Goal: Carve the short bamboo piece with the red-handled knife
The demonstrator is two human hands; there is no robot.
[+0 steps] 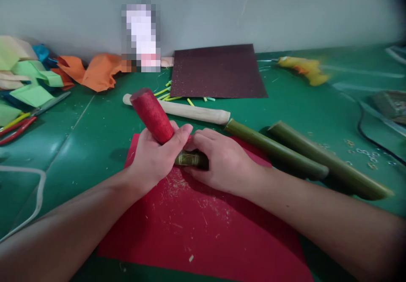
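My left hand point(152, 159) is wrapped round a red cylinder point(152, 115), whose wide end sticks up and to the left above the thumb. My right hand point(228, 161) is curled over a short piece of green bamboo point(187, 160), gripping it from the right. The hands meet over a red sheet point(203, 239) strewn with fine shavings. Where the cylinder's lower end meets the bamboo is hidden by my fingers.
Beyond my hands lie a pale stick point(196, 112), a dark brown sheet point(218, 72) and two green bamboo lengths point(275, 149). Red-handled scissors point(19, 130) and orange crumpled paper point(101, 72) are left; a blurred yellow object point(303, 70) and black cable point(364, 125) are right.
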